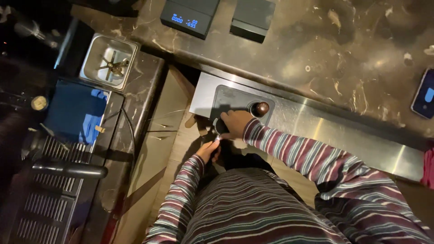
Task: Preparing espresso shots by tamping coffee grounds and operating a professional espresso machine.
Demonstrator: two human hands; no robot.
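My right hand [235,123] is curled over the dark round head of a portafilter [220,127] at the front edge of a dark tamping mat [226,96]. My left hand [207,152] is below it, closed around the portafilter's handle, with a bit of shiny metal showing above the fingers. A tamper with a brown wooden knob [261,108] stands on the mat just right of my right hand. Both arms wear striped sleeves. What is in the portafilter head is hidden by my fingers.
The mat lies on a steel shelf [343,135] below a dark marble counter [316,49]. Two black scales [190,16] [252,19] sit at the back. A square steel rinser [108,61], blue cloth [74,115] and an espresso machine's drip grate [45,203] are left. A phone [425,95] lies far right.
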